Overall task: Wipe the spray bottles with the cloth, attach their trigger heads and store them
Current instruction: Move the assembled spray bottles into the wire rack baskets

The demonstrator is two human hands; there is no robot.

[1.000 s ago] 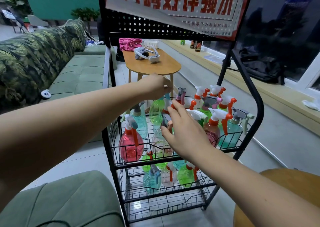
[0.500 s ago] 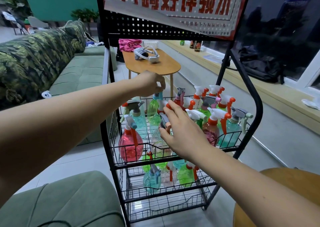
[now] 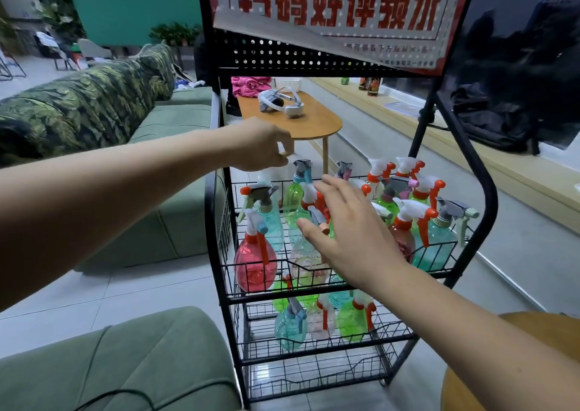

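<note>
Over bottles (image 3: 254, 263) on one rack (image 3: 266, 55), left hand (image 3: 260, 147), right hand (image 3: 351, 231)

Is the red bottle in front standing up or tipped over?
Standing up: the red bottle sits on its base in the top basket, trigger head on top.

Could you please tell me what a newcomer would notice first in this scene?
The big sign with red characters tops the black wire rack. Below it, colourful spray bottles crowd the upper basket, with more one level down. The left hand and right hand both reach over the upper bottles.
</note>
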